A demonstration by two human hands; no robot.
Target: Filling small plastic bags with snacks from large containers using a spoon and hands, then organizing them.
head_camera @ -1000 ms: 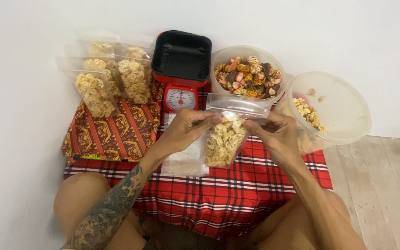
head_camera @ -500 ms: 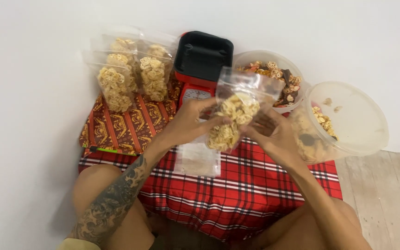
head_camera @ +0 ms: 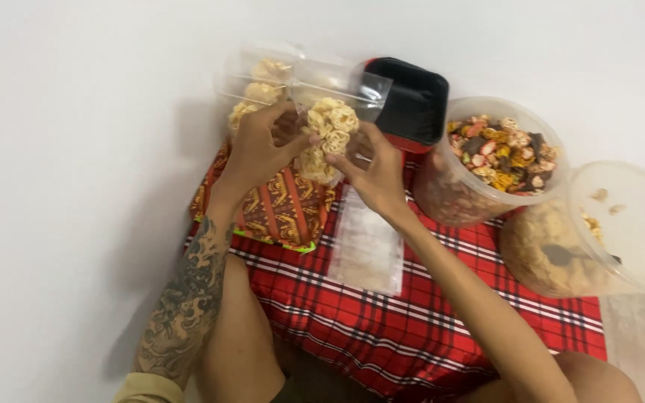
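Note:
Both hands hold up a clear plastic bag of pale ring-shaped snacks [head_camera: 328, 133] above the left part of the cloth. My left hand [head_camera: 259, 153] grips its left side and my right hand [head_camera: 373, 173] grips its right side and lower edge. Behind the bag lie several filled snack bags [head_camera: 255, 89] on an orange patterned cloth [head_camera: 278, 213]. A stack of flat empty plastic bags [head_camera: 367, 250] lies on the red plaid cloth [head_camera: 427, 328] just below my hands.
A red kitchen scale with a black tray [head_camera: 412, 101] stands behind my right hand. Right of it are a clear tub of mixed snacks [head_camera: 487, 160] and a second clear tub [head_camera: 561, 250] with its lid [head_camera: 636, 224] leaning on it. White floor surrounds the cloth.
Both hands have carried the filled bag from the middle of the cloth up and leftward toward the filled bags. The view has shifted too.

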